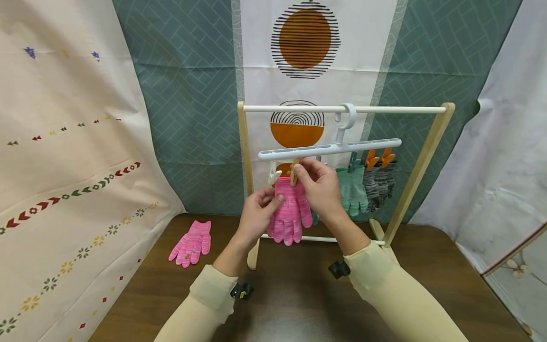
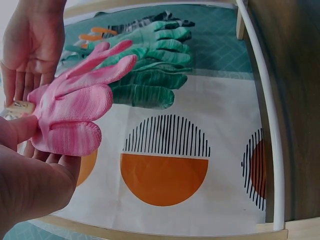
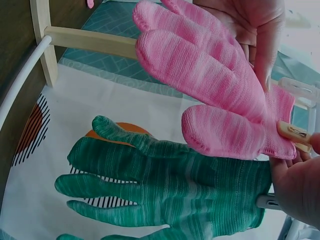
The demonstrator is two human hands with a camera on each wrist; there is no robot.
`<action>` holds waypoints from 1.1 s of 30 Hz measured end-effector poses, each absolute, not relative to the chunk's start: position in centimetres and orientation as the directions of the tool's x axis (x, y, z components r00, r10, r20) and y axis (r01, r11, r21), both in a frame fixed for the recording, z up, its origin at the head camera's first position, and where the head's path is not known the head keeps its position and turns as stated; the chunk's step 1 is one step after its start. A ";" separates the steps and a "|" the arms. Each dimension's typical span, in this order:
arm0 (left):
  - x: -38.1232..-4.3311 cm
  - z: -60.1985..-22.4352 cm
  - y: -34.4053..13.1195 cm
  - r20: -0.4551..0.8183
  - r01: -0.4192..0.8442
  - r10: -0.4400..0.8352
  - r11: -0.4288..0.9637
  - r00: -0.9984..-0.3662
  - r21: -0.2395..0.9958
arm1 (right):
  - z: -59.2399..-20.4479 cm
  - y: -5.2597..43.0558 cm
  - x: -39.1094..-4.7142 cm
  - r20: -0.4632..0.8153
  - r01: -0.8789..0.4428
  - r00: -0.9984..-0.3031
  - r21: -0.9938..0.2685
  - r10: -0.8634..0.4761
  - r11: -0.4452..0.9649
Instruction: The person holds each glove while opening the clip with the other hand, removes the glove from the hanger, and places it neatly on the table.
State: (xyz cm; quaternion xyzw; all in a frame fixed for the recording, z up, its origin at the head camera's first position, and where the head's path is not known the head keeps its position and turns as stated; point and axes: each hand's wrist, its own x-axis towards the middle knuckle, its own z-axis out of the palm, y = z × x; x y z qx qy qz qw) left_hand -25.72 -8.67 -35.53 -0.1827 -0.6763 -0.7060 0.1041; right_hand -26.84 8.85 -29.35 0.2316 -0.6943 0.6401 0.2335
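A pink striped glove [image 1: 288, 211] hangs fingers-down below the left part of a pale grey hanger [image 1: 299, 152]. My left hand [image 1: 258, 212] pinches the glove's side edge between thumb and fingers. At the cuff, my right hand [image 1: 321, 187] pinches a wooden clothespin [image 1: 294, 175], which sits over the cuff's edge. A whitish clip [image 1: 275, 177] is beside the cuff's left corner. In the right wrist view, a dark green glove [image 3: 190, 187] with a grey clip [image 3: 268, 201] hangs close by the pink one. Whether the clothespin's jaws grip the cuff fully cannot be told.
The hanger hooks over the white rail [image 1: 290, 109] of a wooden rack [image 1: 420, 171]. Light green gloves [image 1: 352, 190] and grey-black gloves [image 1: 379, 185] hang at right, with orange clips [image 1: 372, 159]. Another pink glove [image 1: 192, 244] lies on the brown table [image 1: 290, 304] at left.
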 end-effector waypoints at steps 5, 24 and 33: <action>-25.6 -35.6 -8.7 0.390 0.386 0.093 -0.063 -0.916 0.920 | -29.5 8.9 -26.9 0.625 -0.625 -0.780 -0.778 -0.018 0.057; -25.7 -36.2 -9.2 0.375 0.371 0.090 -0.052 -0.923 0.927 | -29.7 8.6 -26.9 0.622 -0.621 -0.783 -0.783 0.007 0.033; -25.6 -37.0 -9.8 0.376 0.376 0.081 -0.022 -0.923 0.926 | -29.7 8.7 -27.0 0.625 -0.623 -0.780 -0.779 0.015 0.073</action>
